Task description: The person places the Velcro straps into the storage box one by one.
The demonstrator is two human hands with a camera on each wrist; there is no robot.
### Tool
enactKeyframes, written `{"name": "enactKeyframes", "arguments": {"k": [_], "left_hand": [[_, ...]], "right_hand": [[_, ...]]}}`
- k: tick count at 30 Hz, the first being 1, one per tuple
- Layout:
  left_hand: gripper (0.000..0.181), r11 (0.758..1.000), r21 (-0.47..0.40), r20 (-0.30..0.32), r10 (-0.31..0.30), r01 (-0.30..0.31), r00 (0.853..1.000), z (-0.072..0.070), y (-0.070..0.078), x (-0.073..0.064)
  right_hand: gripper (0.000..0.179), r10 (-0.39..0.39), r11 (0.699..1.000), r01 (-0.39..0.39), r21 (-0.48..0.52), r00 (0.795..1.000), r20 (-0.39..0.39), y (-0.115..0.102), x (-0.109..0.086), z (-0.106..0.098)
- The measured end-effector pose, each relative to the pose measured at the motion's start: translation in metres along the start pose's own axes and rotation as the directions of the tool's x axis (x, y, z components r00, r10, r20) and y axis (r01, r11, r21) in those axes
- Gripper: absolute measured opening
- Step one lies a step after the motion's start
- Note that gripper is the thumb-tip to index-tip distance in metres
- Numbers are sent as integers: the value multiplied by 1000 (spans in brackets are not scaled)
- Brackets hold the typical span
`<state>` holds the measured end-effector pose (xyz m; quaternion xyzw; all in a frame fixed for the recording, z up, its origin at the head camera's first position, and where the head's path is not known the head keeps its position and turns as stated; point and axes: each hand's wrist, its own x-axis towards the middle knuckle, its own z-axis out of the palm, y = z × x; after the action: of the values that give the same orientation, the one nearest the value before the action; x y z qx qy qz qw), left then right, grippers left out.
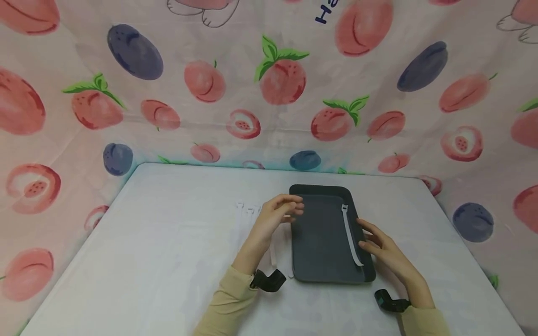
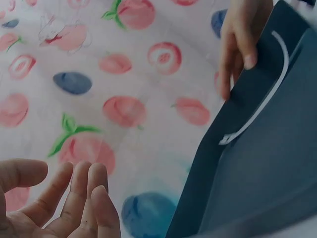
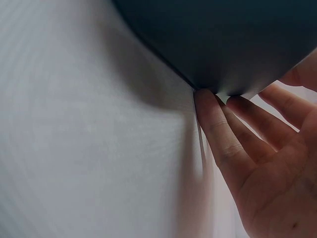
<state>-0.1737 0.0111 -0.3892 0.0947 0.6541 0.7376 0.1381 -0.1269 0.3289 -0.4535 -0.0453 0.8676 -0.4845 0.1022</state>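
A dark grey rectangular tray (image 1: 319,233) lies on the white table, with one white cable tie (image 1: 350,233) along its right side, head toward the far end. My left hand (image 1: 273,219) hovers at the tray's left edge, fingers loosely bent and holding nothing; the left wrist view shows that hand (image 2: 74,203) with its palm bare. At the tray's right rim my right hand (image 1: 386,252) grips the edge, thumb over the rim. In the right wrist view its fingertips meet the underside of the tray wall (image 3: 223,49).
Several more white cable ties (image 1: 250,212) lie on the table (image 1: 138,261) left of the tray, partly hidden behind my left hand and forearm. A fruit-printed cloth (image 1: 244,56) hangs behind the table and at both sides. Black cameras (image 1: 269,281) sit on both wrists.
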Motion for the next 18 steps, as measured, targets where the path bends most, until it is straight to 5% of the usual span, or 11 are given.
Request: {"name": "enactKeyframes", "arguments": {"k": [18], "left_hand": [[32,999,-39,-188,-27,20,982,-60,7,1]], "right_hand": [[67,18,1000,-18,12,1000,7,-1,1,0]]}}
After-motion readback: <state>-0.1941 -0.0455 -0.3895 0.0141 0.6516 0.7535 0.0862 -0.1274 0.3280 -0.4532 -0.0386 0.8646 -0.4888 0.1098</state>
